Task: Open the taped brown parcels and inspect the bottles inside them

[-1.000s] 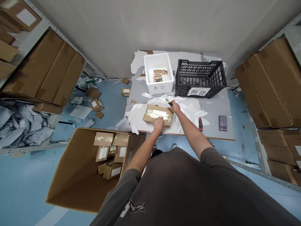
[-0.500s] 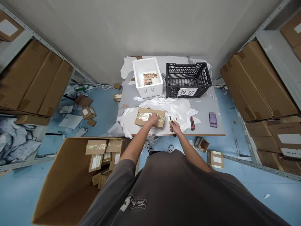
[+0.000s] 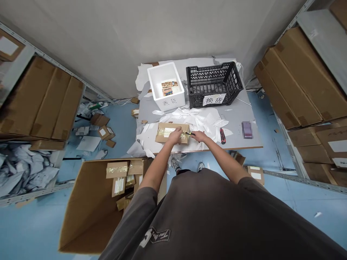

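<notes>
A taped cardboard box [image 3: 162, 132] with a white label lies at the front of the table. My left hand [image 3: 175, 136] rests on its top with the fingers curled, holding it against the table. In my right hand [image 3: 199, 136] is a yellow and black utility knife [image 3: 189, 133], closed in the fingers. The knife's tip reaches the taped right part of the box, close to my left fingers; whether the blade is in the tape is too small to tell. A red and black utility knife [image 3: 222, 136] lies to the right of my right hand.
Behind the box stand a white foam bin [image 3: 173, 103] with small packages and a black plastic crate [image 3: 235, 94]. Torn white paper [image 3: 208, 121] and a phone [image 3: 247, 130] lie on the table. A large carton [image 3: 81, 202] of smaller boxes is at my left; loaded shelves flank both sides.
My right hand has brought the yellow and black utility knife left onto the box, turning it from upright to nearly level. My left hand stays on the box.
</notes>
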The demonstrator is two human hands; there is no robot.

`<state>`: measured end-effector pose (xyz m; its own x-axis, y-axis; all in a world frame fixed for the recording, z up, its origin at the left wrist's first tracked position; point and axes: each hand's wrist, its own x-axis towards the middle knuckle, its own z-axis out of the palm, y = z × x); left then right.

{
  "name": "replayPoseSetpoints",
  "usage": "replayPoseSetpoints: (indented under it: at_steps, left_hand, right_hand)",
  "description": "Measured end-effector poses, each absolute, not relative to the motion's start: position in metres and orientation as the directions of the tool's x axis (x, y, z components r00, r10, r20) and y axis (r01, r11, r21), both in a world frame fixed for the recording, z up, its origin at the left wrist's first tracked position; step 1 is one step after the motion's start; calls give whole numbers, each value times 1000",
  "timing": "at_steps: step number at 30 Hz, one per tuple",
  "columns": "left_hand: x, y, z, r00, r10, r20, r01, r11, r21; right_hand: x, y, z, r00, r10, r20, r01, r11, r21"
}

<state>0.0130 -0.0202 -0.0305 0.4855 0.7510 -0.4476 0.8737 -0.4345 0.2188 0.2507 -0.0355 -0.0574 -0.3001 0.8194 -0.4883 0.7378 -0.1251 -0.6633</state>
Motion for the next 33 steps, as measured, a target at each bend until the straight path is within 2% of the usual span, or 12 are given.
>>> replayPoseSetpoints:
  at_steps: [4, 6, 10, 13, 15, 18, 22, 33]
  left_hand:
    - [16, -19, -32, 459, 756, -466, 888, -409, 210]
    - [20, -17, -32, 445, 744, -498, 893, -408, 187]
    - [26, -12, -30, 438, 714, -546, 890, -428, 154]
    - [27, -9, -30, 423, 706, -568, 897, -416, 151]
    - [26, -8, -31, 413, 705, -576, 902, -404, 151]
    - [25, -7, -34, 405, 708, -579, 908, -388, 161]
    - [24, -6, -38, 392, 700, -597, 914, -372, 163]
    - [22, -5, -40, 395, 706, -587, 914, -365, 177]
  right_hand:
    - [244, -14, -55, -292, 862, -414, 754, -59, -655]
    - [245, -9, -55, -297, 848, -439, 760, -69, -647]
    - [254, -9, -56, -294, 758, -582, 730, -216, -649]
    - [258, -16, -58, -360, 628, -690, 636, -376, -674]
    - [259, -23, -60, -412, 550, -726, 557, -479, -679]
    - [256, -35, -63, -404, 546, -734, 445, -584, -679]
    - [252, -47, -64, -414, 539, -734, 342, -655, -674]
    - [244, -64, -54, -435, 510, -742, 246, -726, -643]
